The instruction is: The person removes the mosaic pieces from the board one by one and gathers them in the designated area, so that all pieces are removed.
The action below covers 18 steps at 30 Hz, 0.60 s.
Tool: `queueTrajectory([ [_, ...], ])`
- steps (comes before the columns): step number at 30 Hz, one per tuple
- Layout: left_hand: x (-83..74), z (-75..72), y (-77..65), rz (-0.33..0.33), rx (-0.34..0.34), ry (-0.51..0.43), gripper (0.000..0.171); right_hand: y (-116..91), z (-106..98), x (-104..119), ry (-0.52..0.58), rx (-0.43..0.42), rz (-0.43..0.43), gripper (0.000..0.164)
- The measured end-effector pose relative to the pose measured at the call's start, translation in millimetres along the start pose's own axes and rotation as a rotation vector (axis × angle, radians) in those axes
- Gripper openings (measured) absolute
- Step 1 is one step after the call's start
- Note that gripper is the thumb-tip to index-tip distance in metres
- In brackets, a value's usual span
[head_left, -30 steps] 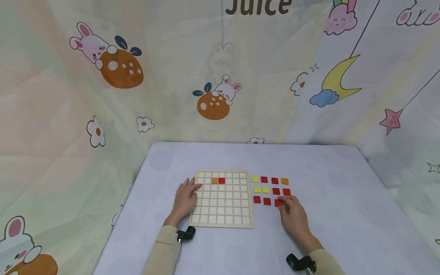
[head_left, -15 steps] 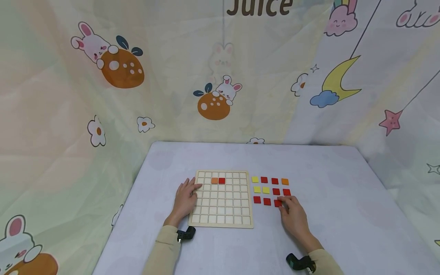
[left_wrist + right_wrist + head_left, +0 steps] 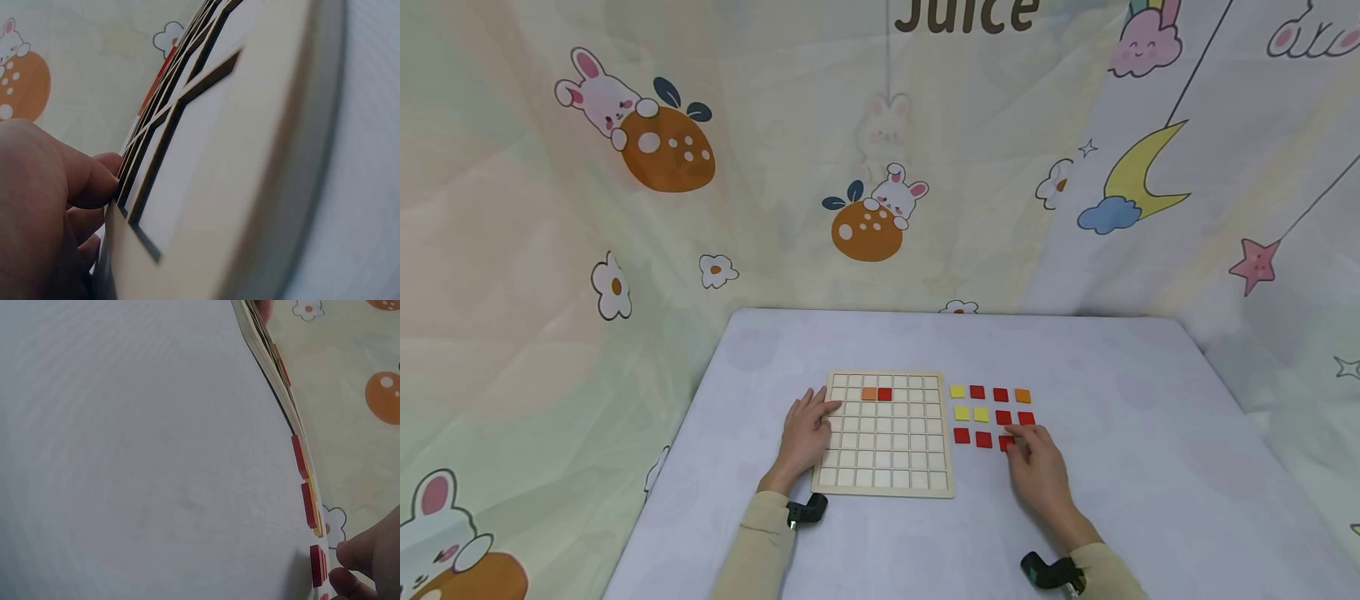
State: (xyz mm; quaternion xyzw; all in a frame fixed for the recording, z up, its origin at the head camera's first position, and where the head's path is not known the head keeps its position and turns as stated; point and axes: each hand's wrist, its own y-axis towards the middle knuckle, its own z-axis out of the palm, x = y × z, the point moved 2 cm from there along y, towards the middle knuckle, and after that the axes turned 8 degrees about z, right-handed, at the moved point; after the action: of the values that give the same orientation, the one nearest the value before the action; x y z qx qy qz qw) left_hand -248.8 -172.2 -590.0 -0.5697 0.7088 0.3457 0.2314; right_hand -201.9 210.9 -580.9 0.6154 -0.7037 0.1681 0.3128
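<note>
My left hand (image 3: 805, 433) rests at the left edge of a square wooden grid board (image 3: 883, 493), its index finger reaching onto the frame. Inside the grid, an orange tile (image 3: 868, 394) and a red tile (image 3: 884, 394) lie side by side near the back. To the board's right, thin square tiles stand in rows: yellow tiles (image 3: 962, 413), red tiles (image 3: 983, 439) and an orange tile (image 3: 1022, 396). My right hand (image 3: 1041, 471) is at the front right red tile (image 3: 316, 565). In the right wrist view its thumb and a finger hover just above this tile, whose right side they partly hide.
A pale cloth covers the table (image 3: 880, 550). Behind and at the sides hangs a printed curtain (image 3: 775, 150). Each wrist wears a black camera, the left camera (image 3: 807, 509) near the board's front left corner and the right camera (image 3: 1051, 572) in front of the tiles.
The front right red tile has shifted very slightly under my right fingers, and my right hand has crept a little leftward. My left hand stays on the board.
</note>
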Motion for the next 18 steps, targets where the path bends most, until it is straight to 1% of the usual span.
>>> queueTrajectory([
  [9,-0.2,-0.9,-0.2,0.003,-0.002,-0.001,0.039,8.2,1.7,19.6,0.030,0.037,-0.004,0.032],
  [15,1.0,-0.5,0.3,-0.007,-0.004,0.013,0.039,17.5,7.4,40.8,0.044,0.040,-0.028,0.031],
  [18,-0.2,-0.5,0.1,-0.009,0.005,0.002,0.039,20.4,12.6,51.2,0.056,0.049,-0.039,0.029],
])
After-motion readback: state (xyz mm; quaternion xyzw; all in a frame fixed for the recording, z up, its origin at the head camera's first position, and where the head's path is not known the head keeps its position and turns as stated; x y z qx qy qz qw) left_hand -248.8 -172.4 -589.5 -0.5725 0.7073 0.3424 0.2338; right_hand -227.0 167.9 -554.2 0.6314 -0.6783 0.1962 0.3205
